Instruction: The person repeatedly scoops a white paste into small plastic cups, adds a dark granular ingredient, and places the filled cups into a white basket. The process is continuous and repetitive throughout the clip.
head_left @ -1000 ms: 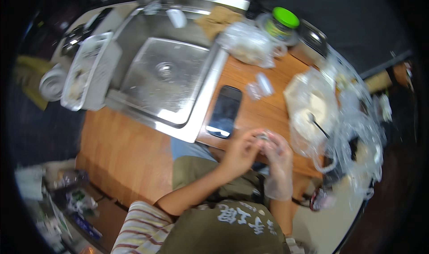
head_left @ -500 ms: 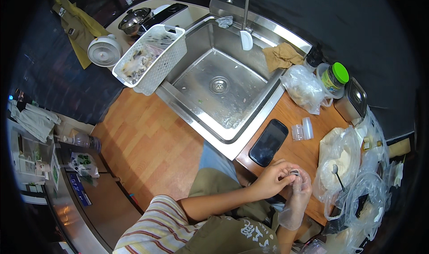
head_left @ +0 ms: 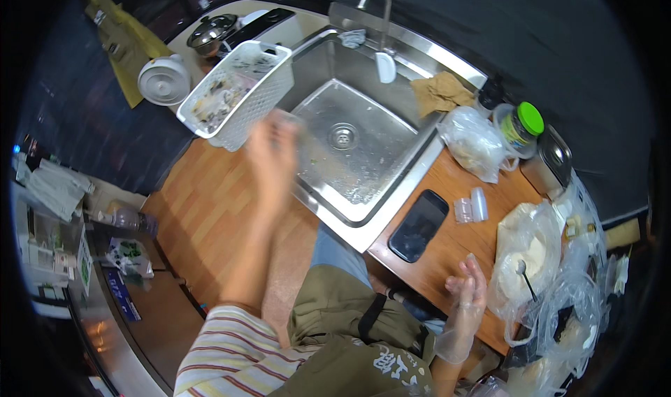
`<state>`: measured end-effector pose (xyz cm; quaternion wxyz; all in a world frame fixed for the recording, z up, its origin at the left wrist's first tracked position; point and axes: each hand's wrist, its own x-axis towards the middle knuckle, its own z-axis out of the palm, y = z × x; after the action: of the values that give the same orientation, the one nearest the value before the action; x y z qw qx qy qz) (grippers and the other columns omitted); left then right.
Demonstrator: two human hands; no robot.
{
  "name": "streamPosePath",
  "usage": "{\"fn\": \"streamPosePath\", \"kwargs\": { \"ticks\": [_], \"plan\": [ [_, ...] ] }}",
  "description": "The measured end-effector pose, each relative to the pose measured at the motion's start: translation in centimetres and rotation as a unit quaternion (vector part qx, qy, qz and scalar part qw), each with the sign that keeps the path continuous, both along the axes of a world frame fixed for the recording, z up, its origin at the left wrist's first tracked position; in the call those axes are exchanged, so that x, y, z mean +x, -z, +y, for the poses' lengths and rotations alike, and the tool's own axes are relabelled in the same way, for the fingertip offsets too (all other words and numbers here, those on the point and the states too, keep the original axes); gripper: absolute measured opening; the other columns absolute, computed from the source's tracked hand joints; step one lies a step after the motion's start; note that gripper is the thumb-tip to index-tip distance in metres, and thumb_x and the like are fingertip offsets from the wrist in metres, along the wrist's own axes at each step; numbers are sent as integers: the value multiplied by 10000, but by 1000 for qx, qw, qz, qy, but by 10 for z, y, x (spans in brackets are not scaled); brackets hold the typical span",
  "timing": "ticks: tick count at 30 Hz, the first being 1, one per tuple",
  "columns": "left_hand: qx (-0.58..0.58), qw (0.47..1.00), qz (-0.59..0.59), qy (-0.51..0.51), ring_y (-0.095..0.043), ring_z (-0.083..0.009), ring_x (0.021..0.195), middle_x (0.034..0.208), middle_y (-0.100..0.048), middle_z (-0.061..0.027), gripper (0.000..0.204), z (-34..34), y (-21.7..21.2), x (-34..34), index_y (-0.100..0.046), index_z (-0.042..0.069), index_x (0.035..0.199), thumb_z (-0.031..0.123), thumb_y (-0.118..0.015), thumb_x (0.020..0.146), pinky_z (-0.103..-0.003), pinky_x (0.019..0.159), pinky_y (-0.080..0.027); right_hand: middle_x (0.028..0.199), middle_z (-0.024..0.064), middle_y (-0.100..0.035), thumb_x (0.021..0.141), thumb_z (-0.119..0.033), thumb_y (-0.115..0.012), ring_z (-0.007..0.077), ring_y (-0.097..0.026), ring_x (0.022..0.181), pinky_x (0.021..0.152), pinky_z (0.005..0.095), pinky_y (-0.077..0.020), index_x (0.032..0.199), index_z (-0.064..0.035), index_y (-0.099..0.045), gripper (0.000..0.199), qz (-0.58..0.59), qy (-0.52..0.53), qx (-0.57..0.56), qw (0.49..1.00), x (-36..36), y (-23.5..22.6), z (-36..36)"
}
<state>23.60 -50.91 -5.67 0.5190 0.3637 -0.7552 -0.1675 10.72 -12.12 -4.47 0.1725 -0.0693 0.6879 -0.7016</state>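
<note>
My bare left hand [head_left: 271, 156] is smeared by motion beside the white basket [head_left: 241, 121], over the sink's [head_left: 313, 200] near left edge. Whether its fingers hold anything cannot be made out; a greyish blur shows at their tips. In a clear plastic glove, my right hand [head_left: 467, 296] is open at the wooden counter's [head_left: 437, 275] near edge, its fingers loosely bent and apart with nothing visible in them. A black phone [head_left: 419, 226] lies to its upper left. To its right is a plastic bag of white powder [head_left: 537, 250] with a dark-handled spoon [head_left: 527, 279] in it.
Two small clear plastic pieces [head_left: 472, 207] lie beside the phone. Behind them stand a knotted clear bag [head_left: 470, 142], a green-lidded jar [head_left: 523, 123] and a steel container [head_left: 549, 161]. A brown cloth [head_left: 442, 93] drapes the sink rim near the tap [head_left: 386, 19]. A white fan [head_left: 164, 81] stands left.
My hands have parted: the left swung away to the upper left, toward the basket and sink. My right hand stays near the counter edge, its fingers loosened. The small dark thing between them no longer shows there.
</note>
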Motion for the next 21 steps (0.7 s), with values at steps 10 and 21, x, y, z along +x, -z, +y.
{"fn": "streamPosePath", "kwargs": {
  "ticks": [10, 21],
  "plan": [
    [-225, 943, -221, -103, -503, -410, 1271, 1308, -589, -237, 550, -157, 0, 12, -580, 32, 1330, 364, -695, 906, -487, 1084, -360, 1176, 114, -659, 1007, -130, -589, 119, -624, 863, 806, 270, -517, 1256, 14, -614, 289, 41, 83, 23, 995, -21, 14, 37],
    [46, 848, -203, 487, -589, -410, 1130, 1238, -592, -205, 283, 178, 3, -184, -649, -5, 1120, 17, -693, 841, -440, 989, -470, 1081, 79, -654, 993, -27, -565, 97, -585, 881, 811, 241, -489, 1145, 5, -647, 176, 85, 283, 20, 955, -48, -6, 97]
  ]
}}
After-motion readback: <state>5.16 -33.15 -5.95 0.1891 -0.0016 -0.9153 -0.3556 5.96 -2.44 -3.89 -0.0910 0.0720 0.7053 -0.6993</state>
